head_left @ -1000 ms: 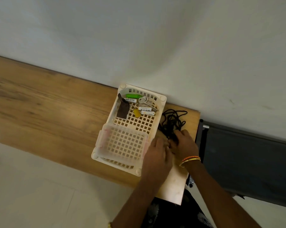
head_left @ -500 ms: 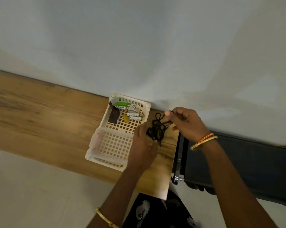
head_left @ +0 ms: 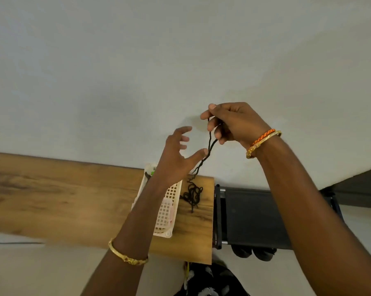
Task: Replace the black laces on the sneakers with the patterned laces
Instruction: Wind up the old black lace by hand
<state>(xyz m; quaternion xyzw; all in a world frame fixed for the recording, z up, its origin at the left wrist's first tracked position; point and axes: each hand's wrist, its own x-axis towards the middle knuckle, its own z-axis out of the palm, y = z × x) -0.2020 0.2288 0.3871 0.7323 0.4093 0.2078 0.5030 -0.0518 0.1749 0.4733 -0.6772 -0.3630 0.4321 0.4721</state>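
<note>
While your right hand (head_left: 233, 122) pinches the black lace (head_left: 193, 194) up at centre frame, your left hand (head_left: 178, 155) hovers spread, gripping nothing; you're untangling. Next, draw it straight.

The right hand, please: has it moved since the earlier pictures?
Yes: the right hand, pinching the black lace, has risen from the wooden shelf up against the wall.

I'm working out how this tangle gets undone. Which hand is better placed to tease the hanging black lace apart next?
The left hand, probably. Its fingers are spread and free, thumb beside the strands, while the right hand pinches the black lace up top, the tangle hanging over the shelf.
</note>
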